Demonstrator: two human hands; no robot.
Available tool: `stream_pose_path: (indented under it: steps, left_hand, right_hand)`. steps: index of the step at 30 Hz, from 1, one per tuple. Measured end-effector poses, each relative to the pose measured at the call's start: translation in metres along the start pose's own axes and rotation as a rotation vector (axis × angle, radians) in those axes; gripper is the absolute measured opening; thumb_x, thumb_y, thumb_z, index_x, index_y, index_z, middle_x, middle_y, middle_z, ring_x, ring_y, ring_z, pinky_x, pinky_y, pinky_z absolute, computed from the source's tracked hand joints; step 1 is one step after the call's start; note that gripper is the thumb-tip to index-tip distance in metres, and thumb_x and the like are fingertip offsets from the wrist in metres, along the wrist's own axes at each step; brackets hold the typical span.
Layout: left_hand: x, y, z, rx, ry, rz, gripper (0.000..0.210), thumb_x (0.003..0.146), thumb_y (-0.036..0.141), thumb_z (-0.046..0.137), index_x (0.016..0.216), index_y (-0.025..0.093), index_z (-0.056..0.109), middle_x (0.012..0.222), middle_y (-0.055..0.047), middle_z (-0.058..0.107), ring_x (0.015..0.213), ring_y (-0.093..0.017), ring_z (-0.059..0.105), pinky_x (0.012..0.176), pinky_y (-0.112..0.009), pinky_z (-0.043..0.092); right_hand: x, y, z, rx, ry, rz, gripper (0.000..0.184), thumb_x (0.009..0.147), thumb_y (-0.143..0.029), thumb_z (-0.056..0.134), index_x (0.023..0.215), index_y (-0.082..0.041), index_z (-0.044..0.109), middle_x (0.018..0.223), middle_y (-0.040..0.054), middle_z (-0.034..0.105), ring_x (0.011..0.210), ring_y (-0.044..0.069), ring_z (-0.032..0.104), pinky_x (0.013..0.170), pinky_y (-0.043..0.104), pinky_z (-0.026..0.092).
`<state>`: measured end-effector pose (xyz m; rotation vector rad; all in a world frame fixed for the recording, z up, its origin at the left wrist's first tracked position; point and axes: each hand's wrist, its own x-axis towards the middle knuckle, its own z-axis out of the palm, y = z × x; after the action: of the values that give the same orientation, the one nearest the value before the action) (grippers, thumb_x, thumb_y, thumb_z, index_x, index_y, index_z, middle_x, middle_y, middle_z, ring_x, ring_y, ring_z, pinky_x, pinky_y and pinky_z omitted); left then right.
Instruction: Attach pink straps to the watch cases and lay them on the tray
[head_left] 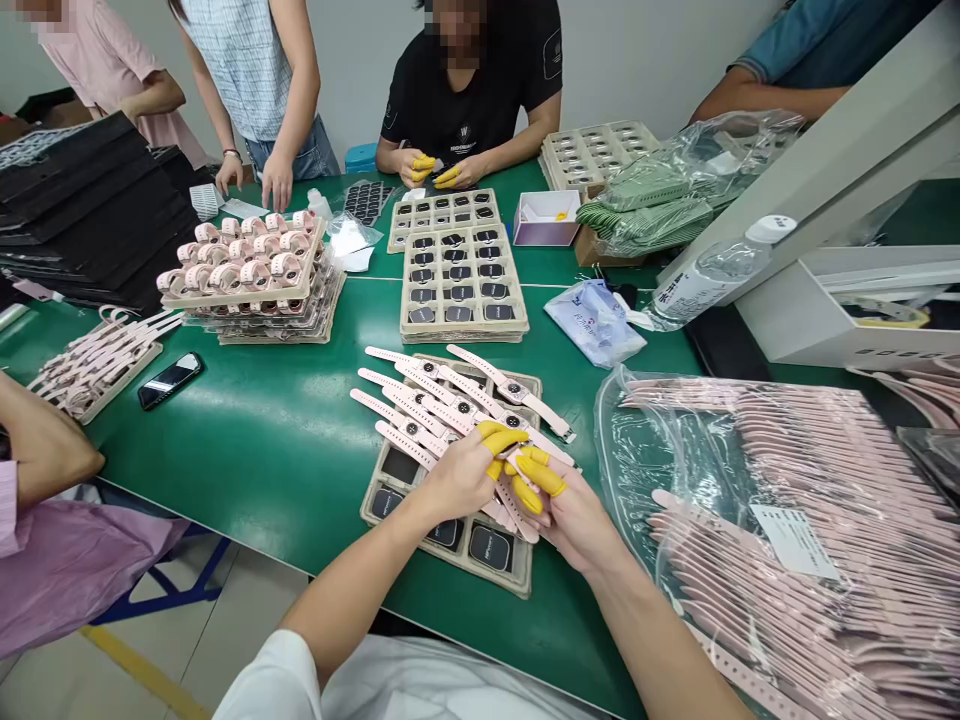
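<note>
My left hand point(469, 470) and my right hand point(566, 505) meet over a tray, with yellow finger cots on several fingertips. Pinched between them is a small smartwatch, mostly hidden by the fingers. My right fingers close on its pink watch strap point(523, 464). Beneath and beyond the hands, several pink-strapped watches point(464, 407) lie slantwise across the tray point(523, 585), backs up. Dark square watch faces point(491, 547) sit in the tray's near compartments.
A clear bag of pink straps point(825, 480) covers the right side. Ahead stand stacked watch trays point(465, 335), a tissue pack point(595, 322) and a bottle point(712, 275). Left are stacked pink watches point(247, 265) and a phone point(171, 380). A co-worker point(469, 110) sits opposite.
</note>
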<state>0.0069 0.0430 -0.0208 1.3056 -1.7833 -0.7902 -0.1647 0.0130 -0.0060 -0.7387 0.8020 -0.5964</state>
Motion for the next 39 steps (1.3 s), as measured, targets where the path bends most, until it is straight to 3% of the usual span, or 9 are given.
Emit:
stream_pose_path:
  steps: [5, 10, 18, 24, 27, 29, 32, 36, 39]
  left_hand:
    - [0.0, 0.002, -0.002, -0.006, -0.014, -0.002, 0.053, 0.095, 0.011, 0.041, 0.147, 0.018, 0.053, 0.136, -0.014, 0.059, 0.127, -0.025, 0.06, 0.113, -0.043, 0.053]
    - [0.0, 0.003, -0.009, -0.026, -0.069, 0.061, 0.046, 0.107, 0.03, 0.035, 0.148, 0.015, 0.051, 0.131, -0.015, 0.059, 0.122, -0.024, 0.061, 0.112, -0.044, 0.053]
    - [0.001, 0.004, -0.01, 0.354, -0.168, 0.087, 0.043, 0.099, 0.027, 0.047, 0.137, 0.012, 0.06, 0.12, -0.017, 0.06, 0.113, -0.029, 0.06, 0.101, -0.047, 0.058]
    - [0.004, 0.006, -0.019, 0.028, -0.125, 0.082, 0.042, 0.104, 0.031, 0.046, 0.143, 0.017, 0.056, 0.128, -0.015, 0.063, 0.119, -0.025, 0.064, 0.108, -0.043, 0.056]
    - [0.002, 0.016, -0.025, -0.018, -0.082, 0.115, 0.051, 0.103, 0.03, 0.052, 0.153, 0.022, 0.048, 0.142, -0.016, 0.061, 0.132, -0.027, 0.06, 0.115, -0.045, 0.053]
    - [0.001, 0.025, -0.036, 0.074, -0.065, 0.144, 0.055, 0.102, 0.025, 0.049, 0.157, 0.023, 0.043, 0.147, -0.016, 0.06, 0.138, -0.028, 0.058, 0.117, -0.046, 0.051]
    - [0.002, 0.034, -0.069, 0.28, -0.116, 0.09, 0.06, 0.1, 0.023, 0.048, 0.16, 0.022, 0.04, 0.143, -0.014, 0.065, 0.128, -0.027, 0.065, 0.109, -0.043, 0.057]
    - [0.004, 0.035, -0.116, 0.639, -0.201, -0.108, 0.043, 0.099, 0.031, 0.046, 0.137, 0.021, 0.063, 0.119, -0.01, 0.076, 0.103, -0.029, 0.073, 0.087, -0.041, 0.062]
    - [-0.005, 0.031, -0.138, 0.888, -0.279, -0.096, 0.035, 0.092, 0.026, 0.044, 0.108, 0.021, 0.074, 0.102, -0.012, 0.077, 0.093, -0.033, 0.071, 0.082, -0.045, 0.059]
  right_hand:
    - [0.001, 0.0, 0.003, 0.024, 0.0, -0.015, 0.05, 0.081, -0.061, 0.084, 0.071, -0.019, 0.058, 0.049, -0.0053, 0.042, 0.042, 0.006, 0.029, 0.042, 0.021, 0.025]
    - [0.002, 0.002, -0.002, -0.013, 0.03, -0.01, 0.053, 0.082, -0.063, 0.082, 0.07, -0.019, 0.056, 0.051, -0.004, 0.045, 0.043, 0.006, 0.029, 0.043, 0.021, 0.024]
    - [0.001, -0.001, -0.007, -0.087, -0.021, 0.061, 0.056, 0.08, -0.065, 0.083, 0.07, -0.021, 0.051, 0.049, -0.007, 0.037, 0.045, 0.006, 0.024, 0.044, 0.022, 0.02]
    - [0.003, 0.002, -0.002, -0.076, -0.029, -0.01, 0.054, 0.083, -0.069, 0.079, 0.076, -0.022, 0.052, 0.051, -0.0073, 0.039, 0.046, 0.008, 0.025, 0.045, 0.023, 0.02]
    - [0.001, -0.004, 0.002, -0.172, -0.021, -0.175, 0.054, 0.083, -0.074, 0.075, 0.086, -0.023, 0.056, 0.056, -0.006, 0.046, 0.05, 0.011, 0.034, 0.05, 0.025, 0.029]
    - [0.0, -0.013, 0.001, -0.412, -0.024, -0.365, 0.054, 0.085, -0.075, 0.072, 0.091, -0.023, 0.059, 0.068, -0.0019, 0.057, 0.06, 0.014, 0.045, 0.059, 0.027, 0.037]
    - [-0.001, -0.029, -0.007, -0.851, -0.077, -0.523, 0.044, 0.099, -0.064, 0.057, 0.088, -0.021, 0.059, 0.079, 0.0017, 0.063, 0.069, 0.017, 0.051, 0.065, 0.029, 0.035]
    - [-0.003, -0.036, -0.01, -1.209, -0.127, -0.44, 0.036, 0.108, -0.045, 0.047, 0.081, -0.022, 0.054, 0.071, 0.0004, 0.059, 0.063, 0.016, 0.046, 0.062, 0.029, 0.025]
    - [0.0, -0.035, -0.013, -1.21, -0.131, -0.419, 0.036, 0.108, -0.047, 0.05, 0.083, -0.022, 0.058, 0.075, 0.0014, 0.063, 0.066, 0.017, 0.051, 0.063, 0.029, 0.028]
